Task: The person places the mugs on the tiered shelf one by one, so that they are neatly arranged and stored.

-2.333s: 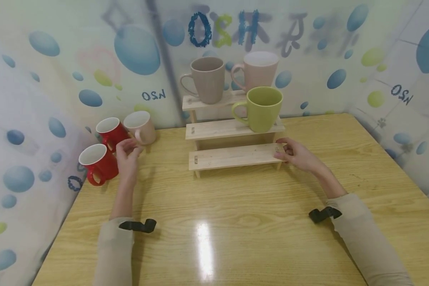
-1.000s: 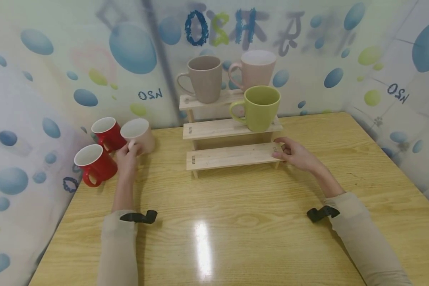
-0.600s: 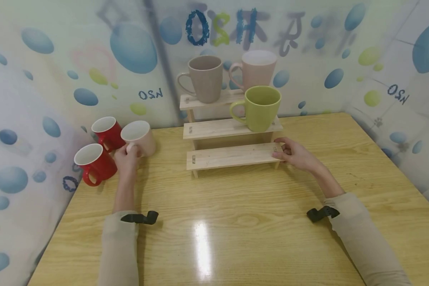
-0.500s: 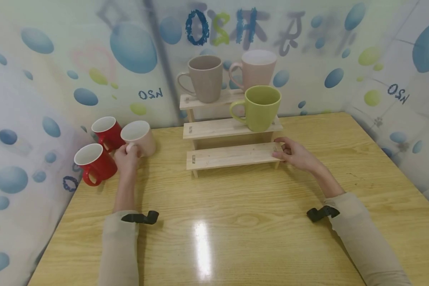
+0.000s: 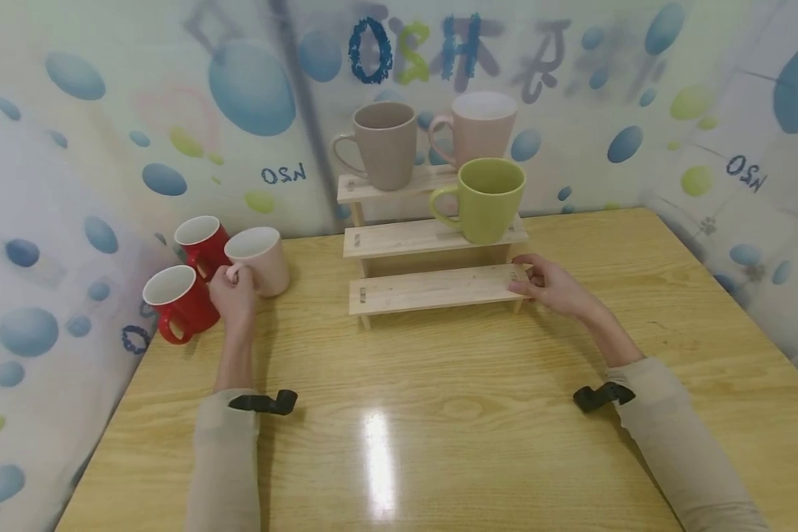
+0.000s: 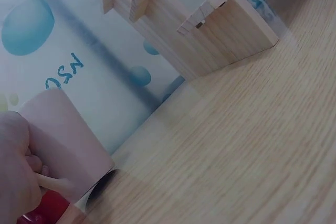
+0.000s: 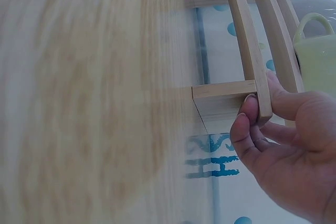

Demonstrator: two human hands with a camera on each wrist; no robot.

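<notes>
My left hand (image 5: 234, 297) grips the handle of a pale pink mug (image 5: 263, 264), fingers curled through it. In the left wrist view that mug (image 6: 68, 140) shows a dark shadow beneath its base edge. Two red mugs with white insides, a near one (image 5: 185, 303) and a far one (image 5: 202, 244), stand just left of the hand. My right hand (image 5: 558, 288) pinches the right end of the lowest board of a three-step wooden rack (image 5: 432, 290). Seen from the right wrist, thumb and fingers clasp that board end (image 7: 264, 103) from both sides.
On the rack's top step stand a grey-brown mug (image 5: 387, 148) and a light pink mug (image 5: 484, 133). A green mug (image 5: 490, 203) sits at the right of the middle step. The wooden table (image 5: 465, 428) meets patterned walls behind and at the sides.
My left hand reached the pale pink mug and took its handle; the mug has shifted toward the person. My right hand has kept its hold on the rack.
</notes>
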